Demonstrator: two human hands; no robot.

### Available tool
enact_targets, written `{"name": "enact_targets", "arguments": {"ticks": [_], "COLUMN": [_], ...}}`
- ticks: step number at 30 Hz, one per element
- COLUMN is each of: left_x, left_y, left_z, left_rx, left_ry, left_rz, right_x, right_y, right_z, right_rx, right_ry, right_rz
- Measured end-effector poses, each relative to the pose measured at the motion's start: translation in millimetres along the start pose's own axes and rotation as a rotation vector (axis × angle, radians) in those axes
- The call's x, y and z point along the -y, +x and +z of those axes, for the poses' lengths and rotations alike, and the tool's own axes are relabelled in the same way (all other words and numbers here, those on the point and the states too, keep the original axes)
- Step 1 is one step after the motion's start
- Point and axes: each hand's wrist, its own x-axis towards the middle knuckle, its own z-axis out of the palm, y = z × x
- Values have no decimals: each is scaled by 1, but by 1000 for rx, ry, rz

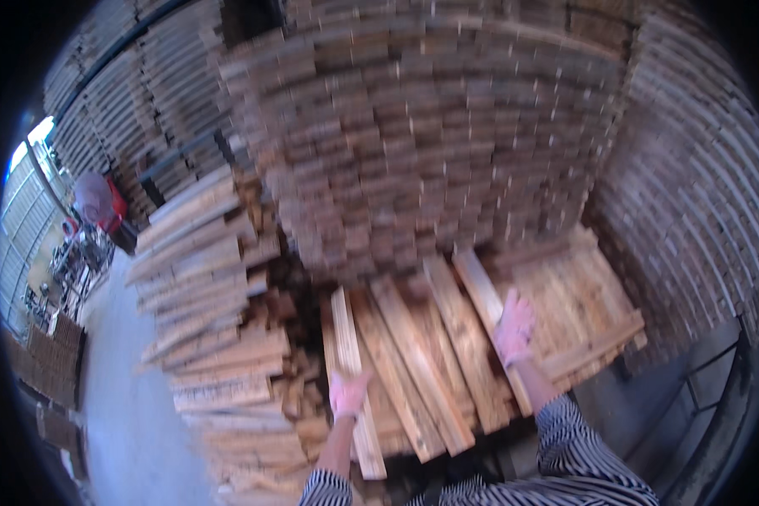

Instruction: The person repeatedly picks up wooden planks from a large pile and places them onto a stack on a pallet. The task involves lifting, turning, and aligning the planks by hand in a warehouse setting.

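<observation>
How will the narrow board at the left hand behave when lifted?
The narrow board at the left hand is probably stiff: it looks straight lengthwise. Its flat faces suggest it won't readily roll. Being long and slim, it may swing or tip if lifted off-center.

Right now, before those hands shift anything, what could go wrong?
The pale narrow plank under the left hand appears to jut past the stack's near edge, so it might tip or slide off. Both that hand and the right hand are bare against wood, so splinters are possible. The pile of boards at left has uneven ends; a knock could dislodge some.
</observation>
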Motion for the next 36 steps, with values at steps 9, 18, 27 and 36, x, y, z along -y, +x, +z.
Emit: {"name": "enact_targets", "arguments": {"ticks": [9, 18, 27, 36], "left_x": [-19, 27, 50, 10], "left_y": [-1, 8, 25, 97], "left_z": [30, 2, 0, -13], "left_rx": [-162, -178, -155, -4], "left_ry": [-148, -124, -214, -389], "left_rz": [23, 55, 62, 163], "right_x": [87, 171, 187, 202], "right_y": [-112, -150, -175, -130], "right_z": [66, 35, 35, 53], "right_rx": [380, 610, 670, 621], "right_ry": [443, 565, 622, 791], "right_rz": [-264, -136, -135, -45]}}
